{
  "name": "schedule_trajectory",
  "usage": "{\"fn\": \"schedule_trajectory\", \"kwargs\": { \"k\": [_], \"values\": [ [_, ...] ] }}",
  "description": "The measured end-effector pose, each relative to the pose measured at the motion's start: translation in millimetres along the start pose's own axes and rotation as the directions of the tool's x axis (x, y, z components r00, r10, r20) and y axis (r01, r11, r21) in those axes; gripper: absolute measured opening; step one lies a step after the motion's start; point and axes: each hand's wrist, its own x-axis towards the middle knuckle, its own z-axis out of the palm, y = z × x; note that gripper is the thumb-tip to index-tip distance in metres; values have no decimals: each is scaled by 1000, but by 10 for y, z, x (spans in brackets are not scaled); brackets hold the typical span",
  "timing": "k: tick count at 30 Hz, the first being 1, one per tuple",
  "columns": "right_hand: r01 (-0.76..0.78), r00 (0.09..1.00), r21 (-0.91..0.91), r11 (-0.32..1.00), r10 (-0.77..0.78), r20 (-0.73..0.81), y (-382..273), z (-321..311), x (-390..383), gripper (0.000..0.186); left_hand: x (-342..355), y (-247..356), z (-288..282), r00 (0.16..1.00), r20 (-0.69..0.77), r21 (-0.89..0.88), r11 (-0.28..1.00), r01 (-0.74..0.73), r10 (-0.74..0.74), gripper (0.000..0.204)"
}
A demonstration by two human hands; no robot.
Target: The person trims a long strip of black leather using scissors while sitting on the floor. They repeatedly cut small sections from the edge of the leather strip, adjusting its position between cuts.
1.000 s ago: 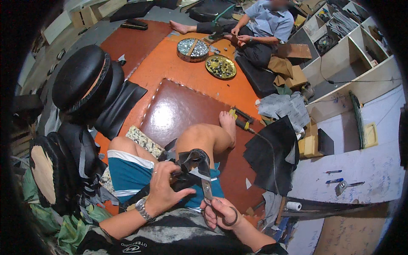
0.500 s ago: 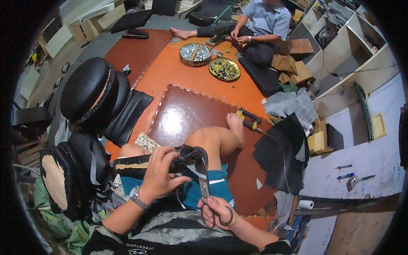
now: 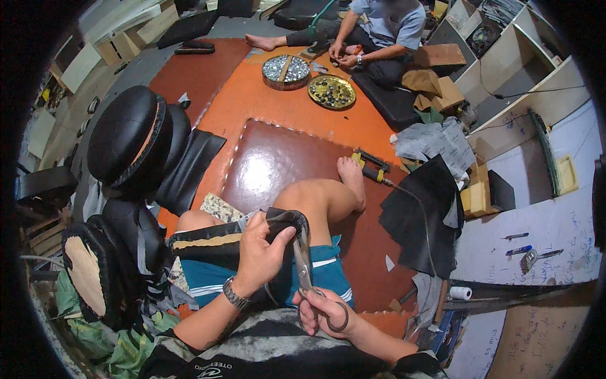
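Observation:
My left hand (image 3: pixel 259 252) grips a long black-covered piece (image 3: pixel 200 246) with a tan strip along it, lying across my bent legs. Its fingers are closed at the piece's curved end, where grey material shows. My right hand (image 3: pixel 323 314) is wrapped round the handles of metal scissors (image 3: pixel 304 273), their blades pointing up into that curved end, beside my left thumb. The tips of the blades are partly hidden by the black material.
Stacked black round cushions (image 3: pixel 123 132) stand left. A co-worker (image 3: pixel 385 28) sits behind two round trays (image 3: pixel 331 85) of small parts. A yellow-black air tool (image 3: pixel 372 169) lies by my foot, near black sheets (image 3: pixel 420 227). Wooden shelving (image 3: pixel 505 76) lines the right.
My left hand has moved right and up, closing its fingers on the piece's curved end next to the scissor blades. More of the tan strip now shows. The scissors have shifted slightly.

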Motion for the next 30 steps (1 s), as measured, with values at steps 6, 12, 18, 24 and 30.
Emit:
{"fn": "schedule_trajectory", "kwargs": {
  "k": [6, 12, 18, 24, 30],
  "values": [
    [13, 1000, 92, 996, -15, 13, 79, 177, 57, 44, 32, -30, 32, 998, -7, -19, 998, 63, -63, 17],
    [66, 997, 99, 993, -63, -40, 176, 365, 141, 45, 43, -27, 65, 998, -44, -2, 999, 54, -54, 17],
    [167, 966, -5, 986, -165, -199, 297, 530, 288, 43, 29, 2, 46, 999, -28, 9, 999, 39, -39, 17],
    [180, 949, -62, 982, -190, -253, 284, 577, 354, 44, 26, 14, 3, 998, 0, 26, 998, -57, 57, 16],
    [143, 937, -97, 985, -167, -306, 248, 560, 292, 36, -6, 18, -36, 997, 43, -10, 998, -56, 57, 16]
  ]
}}
